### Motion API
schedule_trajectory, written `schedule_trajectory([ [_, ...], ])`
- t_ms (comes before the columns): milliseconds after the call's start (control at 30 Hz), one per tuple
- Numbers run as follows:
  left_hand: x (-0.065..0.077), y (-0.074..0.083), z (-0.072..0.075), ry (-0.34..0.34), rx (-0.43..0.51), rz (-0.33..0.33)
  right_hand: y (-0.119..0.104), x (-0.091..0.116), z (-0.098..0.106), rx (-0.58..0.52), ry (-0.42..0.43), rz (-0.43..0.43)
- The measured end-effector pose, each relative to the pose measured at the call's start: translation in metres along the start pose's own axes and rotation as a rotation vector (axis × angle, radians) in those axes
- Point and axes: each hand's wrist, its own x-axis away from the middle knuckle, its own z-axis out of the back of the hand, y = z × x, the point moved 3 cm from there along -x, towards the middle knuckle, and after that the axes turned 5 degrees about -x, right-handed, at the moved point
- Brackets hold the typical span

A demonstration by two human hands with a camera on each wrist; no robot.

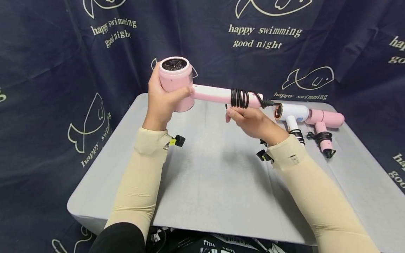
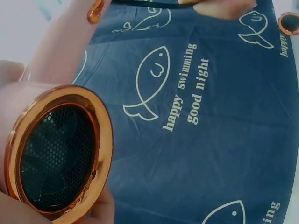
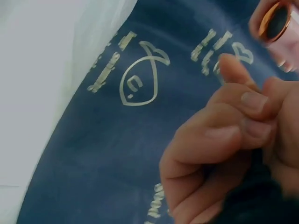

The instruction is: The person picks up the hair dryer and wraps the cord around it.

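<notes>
My left hand (image 1: 158,96) grips a pink hair dryer (image 1: 178,82) by its barrel, raised above the table with the handle pointing right. One end of the barrel faces up. In the left wrist view the other end shows a copper-coloured ring around a dark mesh grille (image 2: 58,156). A black power cord (image 1: 239,98) is wound in several turns round the handle's far part. Just below those turns is my right hand (image 1: 253,121), fingers curled and pinching the cord; in the right wrist view dark cord (image 3: 254,186) shows beneath the fingers (image 3: 201,144).
At the right of the grey-covered table (image 1: 202,196) lie a white hair dryer (image 1: 294,111) and another pink hair dryer (image 1: 332,119), both with black cords wrapped on their handles. A dark blue printed curtain (image 1: 202,31) hangs behind and beside the table.
</notes>
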Motion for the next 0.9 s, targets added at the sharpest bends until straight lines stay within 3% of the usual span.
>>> schedule_trajectory([
  [67,0.0,0.001,0.0,0.021,0.015,0.009,-0.005,0.006,0.001,-0.254,0.141,-0.031],
  [300,0.003,0.006,-0.002,0.071,-0.01,0.028,-0.038,0.04,0.009,-0.021,0.274,0.123],
  [600,0.007,0.006,-0.005,0.123,-0.246,0.016,-0.08,0.07,0.019,0.336,0.367,0.186],
  [900,0.007,0.011,-0.009,0.026,-0.365,0.02,-0.1,0.082,0.054,0.454,0.688,0.426],
])
